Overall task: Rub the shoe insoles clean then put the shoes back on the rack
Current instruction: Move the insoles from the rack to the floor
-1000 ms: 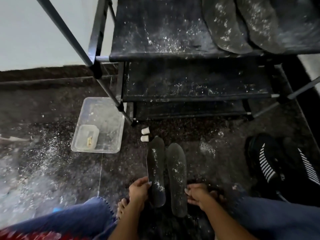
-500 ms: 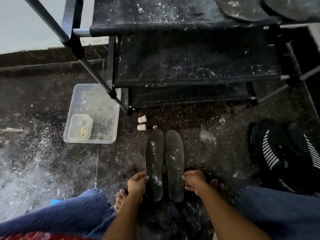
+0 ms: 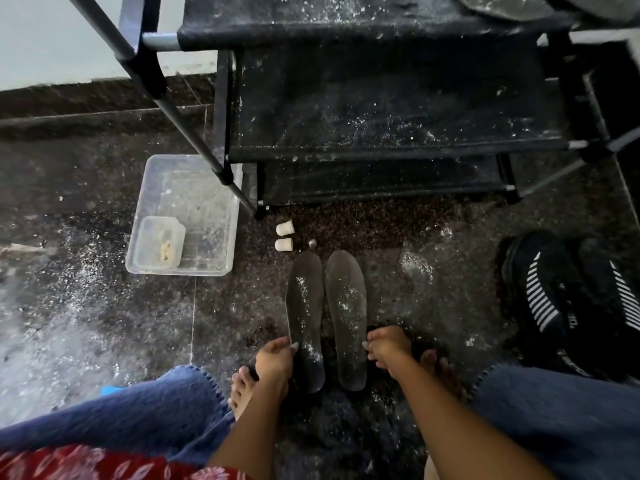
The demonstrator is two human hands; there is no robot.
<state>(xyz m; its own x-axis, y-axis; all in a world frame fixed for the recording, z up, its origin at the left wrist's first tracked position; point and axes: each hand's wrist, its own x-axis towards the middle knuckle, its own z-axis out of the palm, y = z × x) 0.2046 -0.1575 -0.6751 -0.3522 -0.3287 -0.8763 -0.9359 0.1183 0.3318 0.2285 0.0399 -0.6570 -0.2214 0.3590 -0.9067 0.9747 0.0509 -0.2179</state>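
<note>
Two dusty insoles point(image 3: 325, 317) lie side by side on the floor just before the rack point(image 3: 381, 140), left hand point(image 3: 275, 360) pinching one's edge, right hand point(image 3: 388, 348) fingertips curled against the other (likely steadying them for rubbing).

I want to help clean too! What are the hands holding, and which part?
The left hand pinches the left insole at its outer edge near the heel. The right hand touches the right insole at its outer edge.

Two dusty insoles point(image 3: 325, 317) side by side on floor, hands point(image 3: 275, 358) at their heels.
</note>
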